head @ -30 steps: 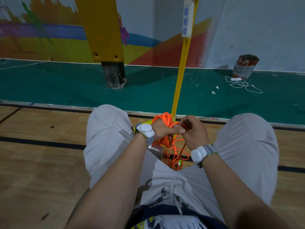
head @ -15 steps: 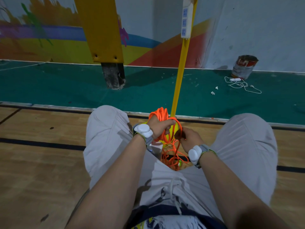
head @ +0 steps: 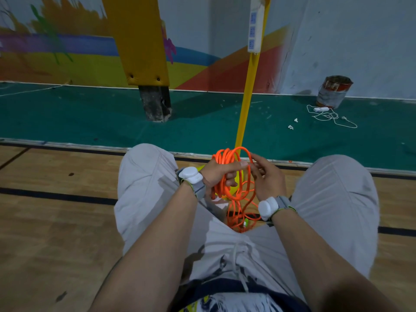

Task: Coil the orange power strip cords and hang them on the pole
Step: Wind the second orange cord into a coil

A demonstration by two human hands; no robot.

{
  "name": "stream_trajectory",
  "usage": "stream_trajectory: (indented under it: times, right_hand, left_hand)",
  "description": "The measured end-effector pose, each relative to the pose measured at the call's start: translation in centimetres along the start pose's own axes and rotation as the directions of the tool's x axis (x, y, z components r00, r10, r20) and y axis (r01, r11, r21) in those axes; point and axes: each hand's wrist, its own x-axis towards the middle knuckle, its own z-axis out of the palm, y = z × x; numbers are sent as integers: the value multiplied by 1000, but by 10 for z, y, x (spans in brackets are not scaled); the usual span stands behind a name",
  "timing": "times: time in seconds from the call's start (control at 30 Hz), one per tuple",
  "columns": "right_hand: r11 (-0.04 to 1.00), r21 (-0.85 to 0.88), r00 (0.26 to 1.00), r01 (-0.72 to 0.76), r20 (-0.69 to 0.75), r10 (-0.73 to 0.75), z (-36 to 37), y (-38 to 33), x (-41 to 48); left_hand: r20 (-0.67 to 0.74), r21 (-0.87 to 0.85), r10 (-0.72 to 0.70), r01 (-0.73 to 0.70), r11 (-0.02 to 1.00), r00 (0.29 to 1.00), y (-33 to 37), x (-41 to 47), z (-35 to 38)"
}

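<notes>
Gripping the coil, the left hand (head: 216, 174) sits between the person's knees with its fingers curled round a bunch of orange cord (head: 222, 157) loops and its thumb laid across their front. Half a second ago this hand held the same bunch a little lower; it has come up slightly, and the bunch looks a touch fuller. That suggests one more turn is going on, so the coiling is well under way but not done: a tangle of loose cord (head: 238, 218) lies on the floor below, between the legs.

Just behind the coil stands the yellow pole (head: 247, 97), with a white strip (head: 255, 28) hanging high on it. Nothing orange hangs there yet.

The right hand (head: 269, 181) has changed most. A moment back it was low beside the coil, drawing slack; now it is raised level with the left hand's thumb, its fingertips lightly pinching the newest loop, which arches over the top of the bunch. Its other fingers are loosely bent, not clenched. The loop looks ready to be passed under the left hand's thumb.

Far right, a paint can (head: 334, 91) stands by the wall.
</notes>
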Motion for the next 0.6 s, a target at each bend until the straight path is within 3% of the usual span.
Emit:
stream_trajectory:
  times: [0.43, 0.6]
  right_hand:
    - [988, -64, 962, -144, 227, 155, 19, 29, 6]
    - [986, -154, 941, -69, 319, 115, 17, 23, 5]
  left_hand:
    - [56, -139, -154, 161, 977, 986, -3, -5, 8]
    - [72, -204, -123, 136, 969, 990, -1, -6, 10]
